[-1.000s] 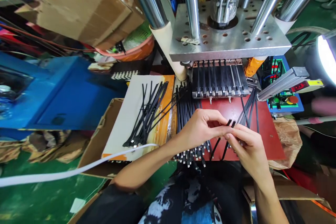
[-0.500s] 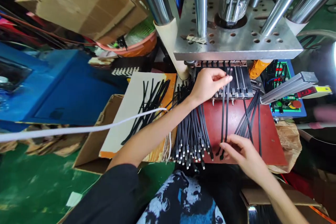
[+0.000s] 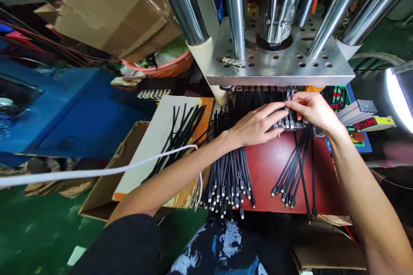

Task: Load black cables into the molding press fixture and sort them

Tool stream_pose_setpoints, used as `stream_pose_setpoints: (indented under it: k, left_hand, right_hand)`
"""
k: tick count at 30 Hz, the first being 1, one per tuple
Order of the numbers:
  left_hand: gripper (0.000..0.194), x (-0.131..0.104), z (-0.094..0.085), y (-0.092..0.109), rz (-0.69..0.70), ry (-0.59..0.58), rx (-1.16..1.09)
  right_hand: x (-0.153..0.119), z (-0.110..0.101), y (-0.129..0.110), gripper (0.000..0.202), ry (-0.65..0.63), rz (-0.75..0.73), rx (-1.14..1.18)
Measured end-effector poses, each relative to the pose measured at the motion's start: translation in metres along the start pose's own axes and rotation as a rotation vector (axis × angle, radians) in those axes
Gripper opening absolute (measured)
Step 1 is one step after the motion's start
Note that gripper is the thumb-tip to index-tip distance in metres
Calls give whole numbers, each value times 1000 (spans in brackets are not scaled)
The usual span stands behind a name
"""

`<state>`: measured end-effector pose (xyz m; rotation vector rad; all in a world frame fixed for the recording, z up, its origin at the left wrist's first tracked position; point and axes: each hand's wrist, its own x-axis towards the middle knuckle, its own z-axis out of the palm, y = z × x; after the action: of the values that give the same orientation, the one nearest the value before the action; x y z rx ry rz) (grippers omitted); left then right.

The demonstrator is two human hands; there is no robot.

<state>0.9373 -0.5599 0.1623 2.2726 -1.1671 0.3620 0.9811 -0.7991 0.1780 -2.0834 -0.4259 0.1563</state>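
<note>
"What could go wrong?"

"My right hand pinches two cables on the metal block; a crooked push could leave them askew."

"Your left hand?"

"Open, fingers spread towards my right."

"What's changed?"

"Half a second ago, my left held the pair above the red board, my right lower down."

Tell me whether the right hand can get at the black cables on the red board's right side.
Probably yes: the right hand is just beyond those black cables, and nothing visible covers their near ends.
</note>
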Motion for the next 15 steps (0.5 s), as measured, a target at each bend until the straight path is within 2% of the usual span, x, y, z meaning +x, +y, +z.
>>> stream_pose_setpoints:
  k: [3, 7, 9, 11, 15]
  left_hand:
    - [38, -6, 4, 7, 110, -134, 239]
    - [36, 1, 9, 14, 121, -177, 404]
    - [39, 3, 11, 19, 114, -189, 432]
    - [47, 4, 12, 25, 93, -185, 435]
    - [51, 5, 15, 39, -3, -178, 458]
  right_hand:
    - [2, 2, 3, 43, 53, -37, -117]
    - [0, 7, 7, 32, 174, -75, -134]
    - [-2, 8, 10, 28, 177, -65, -47]
    - [-1, 8, 13, 36, 156, -40, 17]
    - [2, 7, 11, 38, 193, -19, -110]
